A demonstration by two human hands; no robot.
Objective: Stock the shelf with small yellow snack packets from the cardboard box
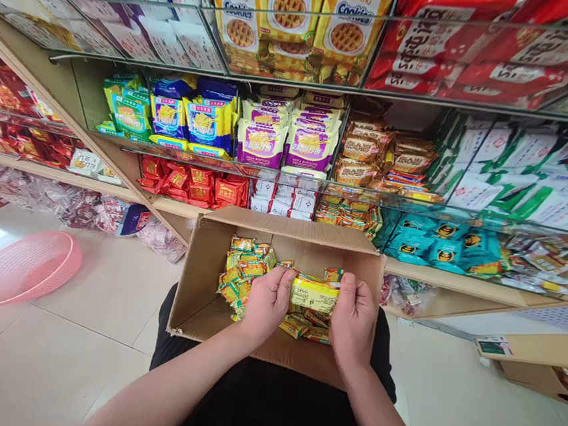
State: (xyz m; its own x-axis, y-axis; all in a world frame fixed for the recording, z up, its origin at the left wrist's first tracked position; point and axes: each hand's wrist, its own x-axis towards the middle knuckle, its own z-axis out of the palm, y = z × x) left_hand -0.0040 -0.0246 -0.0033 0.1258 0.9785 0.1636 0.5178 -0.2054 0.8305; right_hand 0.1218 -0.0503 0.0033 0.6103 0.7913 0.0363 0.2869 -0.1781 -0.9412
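Observation:
Between my two hands a row of small yellow-green snack packets [314, 295] is held level above the inside of a cardboard box [270, 352]. My left hand [269, 300] is closed on the row's left end, thumb on top. At the right end my right hand [354, 317] grips it in the same way. Loose packets of the same kind [243, 273] lie heaped in the box's left part, and more [298, 325] show below the held row. The box rests on my lap, its flaps up. My fingertips are hidden behind the packets.
Glass-fronted shelves of snacks rise ahead, with purple soda biscuits [311, 142], red packets [201, 187] and teal packets [446, 245]. Similar small packets [351, 216] fill a bin just beyond the box. On the floor are a pink basket [25, 268] and another carton [539, 378].

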